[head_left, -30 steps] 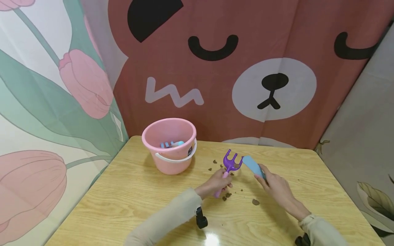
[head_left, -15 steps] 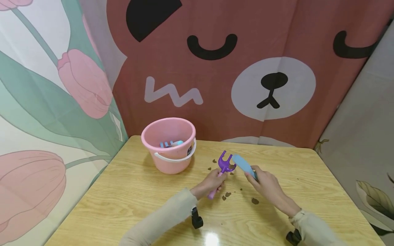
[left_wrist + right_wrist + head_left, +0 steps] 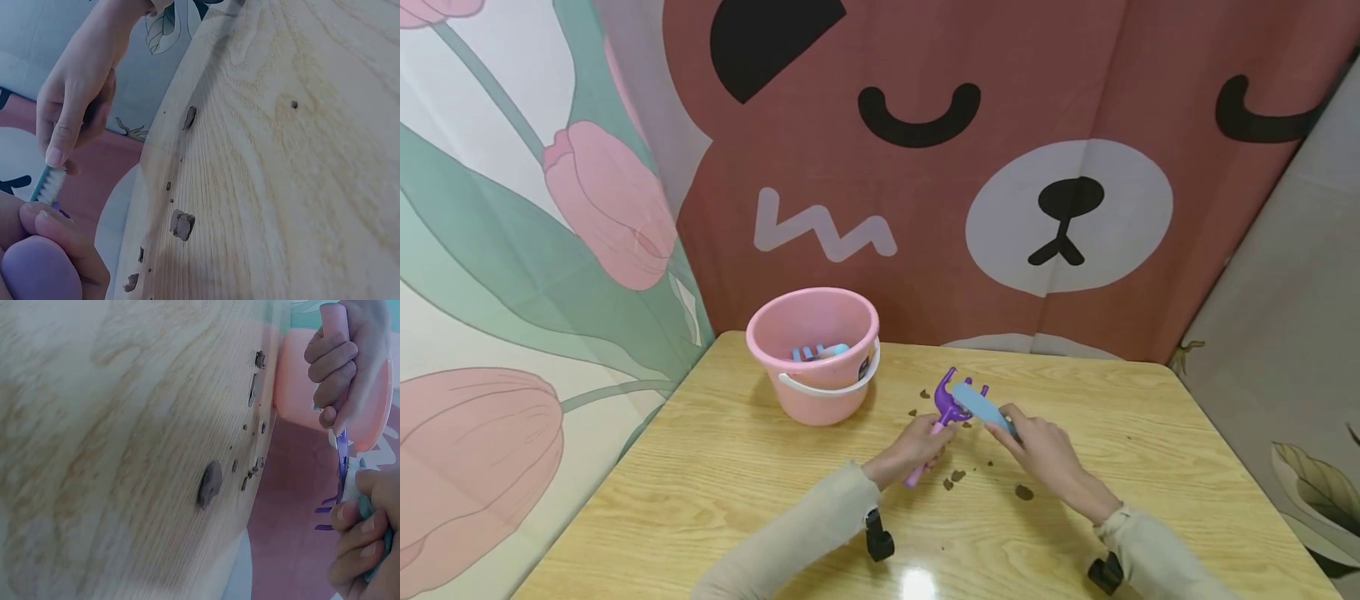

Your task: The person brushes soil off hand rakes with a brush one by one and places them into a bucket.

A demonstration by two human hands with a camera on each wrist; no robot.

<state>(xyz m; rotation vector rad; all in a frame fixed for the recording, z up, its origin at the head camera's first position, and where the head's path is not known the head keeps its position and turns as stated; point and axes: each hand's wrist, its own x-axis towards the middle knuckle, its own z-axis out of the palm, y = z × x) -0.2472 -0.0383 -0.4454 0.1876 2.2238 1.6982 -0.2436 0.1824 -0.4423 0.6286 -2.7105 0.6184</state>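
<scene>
My left hand [image 3: 917, 444] grips the pink handle of a purple toy garden fork [image 3: 945, 402], held above the table with its tines pointing away. My right hand [image 3: 1045, 454] holds a light-blue brush [image 3: 981, 407] across the fork's head, covering part of the tines. In the right wrist view, the brush's white bristles [image 3: 352, 478] press against the purple fork head, and the tines [image 3: 324, 519] stick out beyond. The handle's rounded end [image 3: 40, 269] shows close up in the left wrist view. Brown clumps [image 3: 957, 476] lie on the table below both hands.
A pink bucket [image 3: 822, 404] with a white handle stands at the back left, a blue toy rake [image 3: 808, 353] inside it. A larger brown clump [image 3: 1024, 492] lies below my right hand on the wooden table [image 3: 700, 500]. A bear-print curtain [image 3: 925, 192] hangs behind.
Both hands have shifted slightly left. The brush has slid leftward from the tip of the fork's right tine to lie across the fork's head. The bucket has stayed in place.
</scene>
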